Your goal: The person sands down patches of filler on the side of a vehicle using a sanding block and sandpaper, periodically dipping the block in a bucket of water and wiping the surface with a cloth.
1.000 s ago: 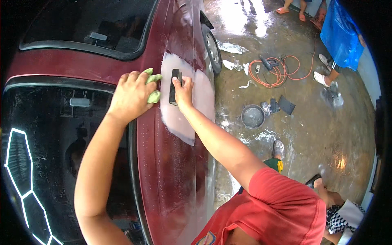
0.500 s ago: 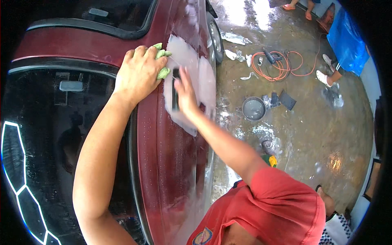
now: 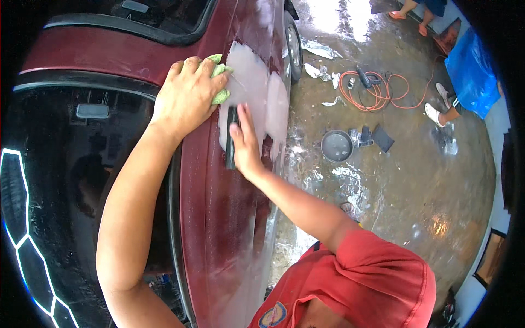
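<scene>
My left hand rests on the maroon car, its fingers curled over a crumpled green cloth. To its right, my right hand presses a long dark sanding block against the body panel. The block lies lengthwise along the car, over the near left part of a pale grey filler patch. My palm and fingers hide its right side. Wet whitish residue and water drops cover the paint nearby.
On the wet floor to the right stand a round basin of cloudy water and dark sheets. Farther off lie a coiled orange cord with a dark power tool and crumpled plastic. Other people's feet show near a blue sheet.
My right hand has drawn the sanding block nearer along the panel, baring more of the filler patch's far part. My left hand stays on the cloth.
</scene>
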Available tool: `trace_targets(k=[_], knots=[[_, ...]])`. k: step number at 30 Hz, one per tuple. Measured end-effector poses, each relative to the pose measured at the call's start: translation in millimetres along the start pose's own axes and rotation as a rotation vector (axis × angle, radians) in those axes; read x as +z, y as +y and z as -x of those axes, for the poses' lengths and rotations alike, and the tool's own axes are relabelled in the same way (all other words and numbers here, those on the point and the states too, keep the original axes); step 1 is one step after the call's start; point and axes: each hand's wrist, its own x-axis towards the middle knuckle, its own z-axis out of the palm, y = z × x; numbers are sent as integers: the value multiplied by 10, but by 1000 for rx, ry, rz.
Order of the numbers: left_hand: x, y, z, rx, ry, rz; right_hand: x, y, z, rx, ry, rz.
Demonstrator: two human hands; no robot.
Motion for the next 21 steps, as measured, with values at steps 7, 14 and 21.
trace_targets(k=[7, 14, 21], knots=[[34, -6, -2, -21, 13, 26, -88, 67, -1152, -172, 64, 96], [-5, 5, -56, -81, 26, 13, -1, -77, -103, -7, -26, 153], [-13, -5, -45, -84, 48, -43, -67, -62, -1222, -184, 145, 174]])
